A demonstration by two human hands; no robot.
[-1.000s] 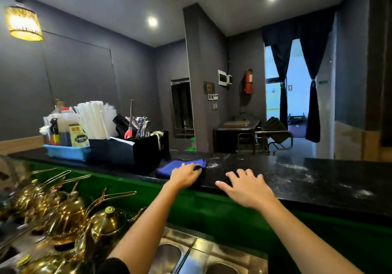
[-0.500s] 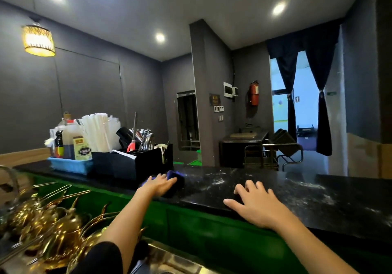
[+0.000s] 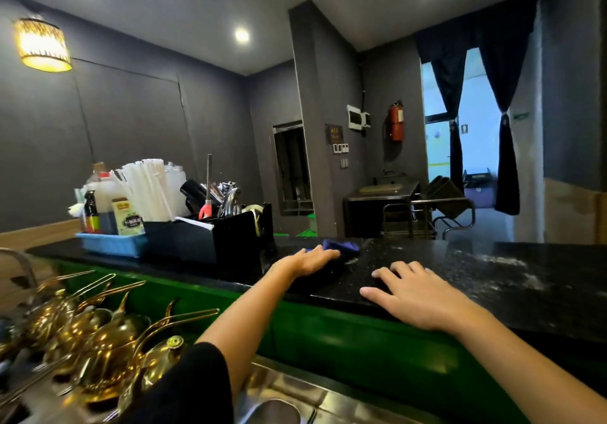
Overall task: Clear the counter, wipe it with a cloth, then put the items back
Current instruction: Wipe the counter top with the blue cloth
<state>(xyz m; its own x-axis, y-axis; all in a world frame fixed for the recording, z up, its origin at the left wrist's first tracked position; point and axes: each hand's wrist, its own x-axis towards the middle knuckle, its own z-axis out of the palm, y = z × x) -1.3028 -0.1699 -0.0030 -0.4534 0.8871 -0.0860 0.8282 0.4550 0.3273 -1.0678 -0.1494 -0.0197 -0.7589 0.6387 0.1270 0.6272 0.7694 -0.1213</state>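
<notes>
The left hand (image 3: 308, 261) presses a blue cloth (image 3: 343, 246) onto the dark bench (image 3: 509, 279) just right of the black box (image 3: 226, 238), its fingers straight. Farther right of the box, the right hand (image 3: 417, 298) lies flat on the bench, fingers spread and holding nothing.

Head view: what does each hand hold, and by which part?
Nothing is gripped. The left hand presses flat on the blue cloth's near end; the right hand rests on the counter.

Black short sleeve (image 3: 189, 386) (on the left arm (image 3: 253, 308))
</notes>
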